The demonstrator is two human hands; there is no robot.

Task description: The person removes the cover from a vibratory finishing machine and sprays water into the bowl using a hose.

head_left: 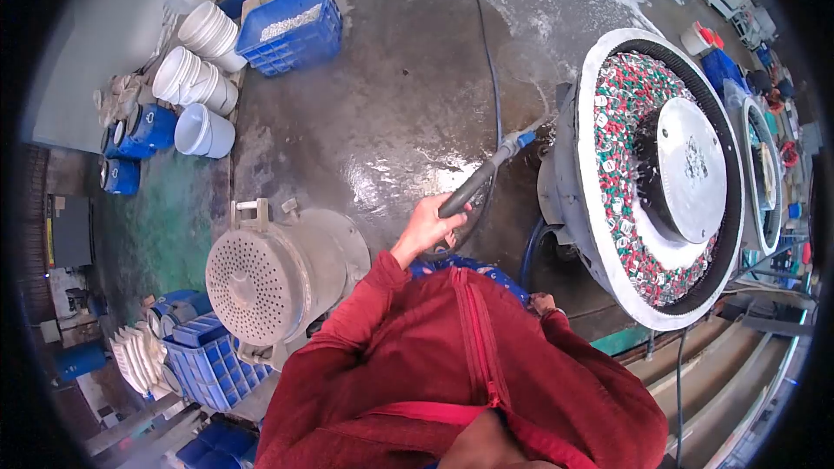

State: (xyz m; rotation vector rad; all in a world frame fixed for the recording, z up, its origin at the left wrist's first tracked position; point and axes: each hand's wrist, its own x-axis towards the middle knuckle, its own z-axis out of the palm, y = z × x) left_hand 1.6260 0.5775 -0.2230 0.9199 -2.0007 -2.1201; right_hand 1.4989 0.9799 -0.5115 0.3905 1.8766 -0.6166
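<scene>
Left hand (427, 224) closed round black spray gun (469, 190), nozzle angled forward-right, presumably to keep spray off the body. Right hand (543, 302) low at waist; grip unclear. Hose (493, 78) on wet floor (382, 104). Media-filled vibratory bowl (587, 165) to right.

One spray gun (469, 188), two round bowls (588, 148)

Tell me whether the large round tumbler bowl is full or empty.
Filled, not empty: red, green and white pieces pack the ring between the bowl's rim and its central hub.
</scene>
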